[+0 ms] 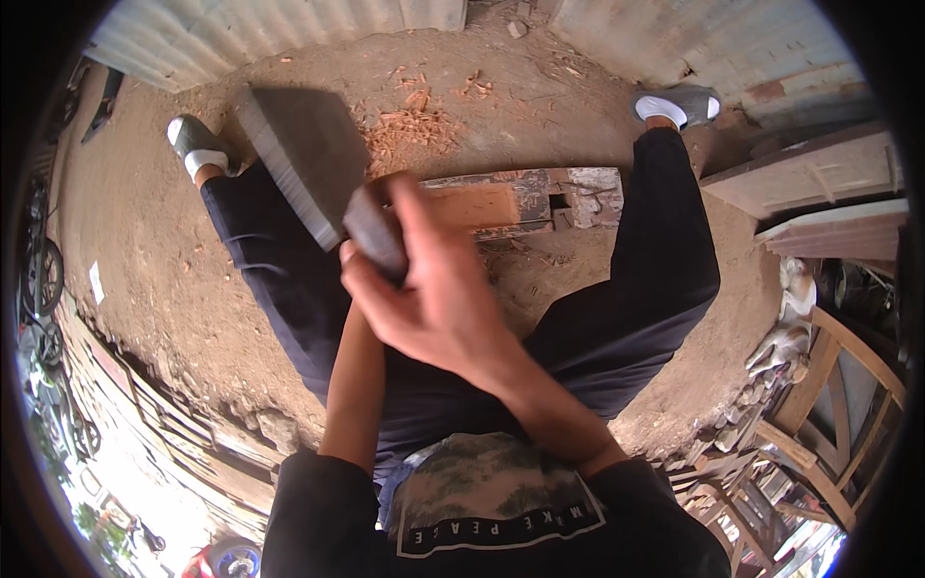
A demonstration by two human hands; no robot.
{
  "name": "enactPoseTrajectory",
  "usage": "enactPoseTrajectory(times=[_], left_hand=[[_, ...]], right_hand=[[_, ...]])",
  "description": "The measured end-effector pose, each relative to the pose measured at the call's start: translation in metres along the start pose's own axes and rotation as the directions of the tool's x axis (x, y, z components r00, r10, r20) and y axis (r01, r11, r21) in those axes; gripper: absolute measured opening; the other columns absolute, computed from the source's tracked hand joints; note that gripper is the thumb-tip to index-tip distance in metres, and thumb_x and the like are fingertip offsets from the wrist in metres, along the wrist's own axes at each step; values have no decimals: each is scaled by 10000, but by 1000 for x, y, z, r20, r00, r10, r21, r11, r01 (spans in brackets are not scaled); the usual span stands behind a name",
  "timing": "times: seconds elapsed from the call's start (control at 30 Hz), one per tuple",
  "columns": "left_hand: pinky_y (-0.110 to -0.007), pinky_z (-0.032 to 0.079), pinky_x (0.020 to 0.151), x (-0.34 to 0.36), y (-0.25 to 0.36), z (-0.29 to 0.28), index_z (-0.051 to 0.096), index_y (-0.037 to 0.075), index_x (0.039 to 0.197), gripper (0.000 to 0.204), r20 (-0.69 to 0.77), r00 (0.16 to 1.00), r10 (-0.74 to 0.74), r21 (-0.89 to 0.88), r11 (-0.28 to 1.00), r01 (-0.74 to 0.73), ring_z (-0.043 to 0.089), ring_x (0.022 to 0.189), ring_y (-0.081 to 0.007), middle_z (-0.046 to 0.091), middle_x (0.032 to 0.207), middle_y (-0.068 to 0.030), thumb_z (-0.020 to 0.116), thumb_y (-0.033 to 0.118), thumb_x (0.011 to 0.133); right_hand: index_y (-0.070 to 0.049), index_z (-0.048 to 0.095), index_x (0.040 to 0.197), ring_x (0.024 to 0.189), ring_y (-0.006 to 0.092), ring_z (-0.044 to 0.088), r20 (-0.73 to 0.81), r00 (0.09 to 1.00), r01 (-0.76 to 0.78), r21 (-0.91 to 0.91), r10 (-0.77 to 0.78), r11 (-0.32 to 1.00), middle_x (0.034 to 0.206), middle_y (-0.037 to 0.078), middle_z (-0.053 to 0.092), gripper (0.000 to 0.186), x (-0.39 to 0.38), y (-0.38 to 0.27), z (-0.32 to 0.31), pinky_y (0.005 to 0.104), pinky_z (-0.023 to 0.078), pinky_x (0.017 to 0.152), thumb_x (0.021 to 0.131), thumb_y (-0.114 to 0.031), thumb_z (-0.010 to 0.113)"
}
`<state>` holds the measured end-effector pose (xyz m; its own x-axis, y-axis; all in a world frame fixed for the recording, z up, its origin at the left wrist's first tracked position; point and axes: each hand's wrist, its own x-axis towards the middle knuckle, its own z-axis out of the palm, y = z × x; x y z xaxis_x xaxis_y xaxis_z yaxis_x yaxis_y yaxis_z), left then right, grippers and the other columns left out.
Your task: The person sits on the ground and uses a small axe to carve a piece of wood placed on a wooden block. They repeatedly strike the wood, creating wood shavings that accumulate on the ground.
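My right hand (429,299) is closed around a grey block (376,233) that looks like a sharpening stone, its thumb and fingers on the sides. Just beyond it is a broad, flat grey metal blade (313,144) with a pale, bevelled edge (284,173) facing left; whether stone and blade touch I cannot tell. My left forearm (356,385) reaches up behind my right hand, which hides my left hand and its fingers. Past my hands, on the ground between my legs, lies a long wooden piece (535,202) with a freshly cut orange hollow (472,207) and a dark square hole.
Orange wood shavings (414,130) are heaped on the dirt floor beyond the wooden piece. Corrugated metal sheets (279,34) stand at the far side. On the right are boards (819,178), a dog (785,347) and wooden frames (829,414). Stacked planks (173,414) lie left.
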<state>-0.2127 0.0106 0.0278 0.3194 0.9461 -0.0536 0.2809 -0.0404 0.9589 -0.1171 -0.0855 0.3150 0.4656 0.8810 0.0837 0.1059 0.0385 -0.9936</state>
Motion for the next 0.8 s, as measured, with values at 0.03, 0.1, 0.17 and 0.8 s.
enactPoseTrajectory(times=[0.03, 0.1, 0.17, 0.8], left_hand=[[-361, 519, 819, -3, -18, 0, 640, 7, 1109, 251, 18, 1000, -8, 39, 999, 8, 626, 872, -174, 692, 967, -63, 693, 200, 958], [-369, 517, 857, -4, -56, -4, 609, 20, 1163, 268, 61, 998, 1, 143, 990, -9, 622, 911, -186, 684, 1012, -74, 644, 216, 985], [-377, 516, 894, 1, -93, -3, 579, 33, 1218, 288, 124, 988, 94, 259, 958, -123, 617, 951, -197, 677, 1058, -84, 594, 233, 1011], [-348, 480, 772, -11, 19, 29, 663, 19, 932, 283, -206, 970, 132, 352, 935, -53, 562, 793, -181, 651, 859, -25, 731, 290, 975]], right_hand=[[37, 472, 1188, 716, 320, 662, 9, 998, 68, -119, -68, 991, 813, 180, 632, 403, -3, 15, 10, 431, 523, 646, 888, -96, 706], [76, 404, 1232, 785, 451, 692, 35, 998, 56, -255, -48, 965, 805, 263, 629, 484, -12, 52, 29, 514, 560, 693, 876, -94, 684], [94, 418, 1239, 835, 510, 687, 78, 964, -231, -231, 255, 945, 859, 350, 638, 467, -26, 92, 45, 539, 563, 712, 900, -115, 661], [114, 402, 1284, 727, 412, 686, 20, 996, 84, -332, -82, 940, 782, 233, 649, 548, -47, 85, 40, 490, 543, 638, 860, -78, 690]])
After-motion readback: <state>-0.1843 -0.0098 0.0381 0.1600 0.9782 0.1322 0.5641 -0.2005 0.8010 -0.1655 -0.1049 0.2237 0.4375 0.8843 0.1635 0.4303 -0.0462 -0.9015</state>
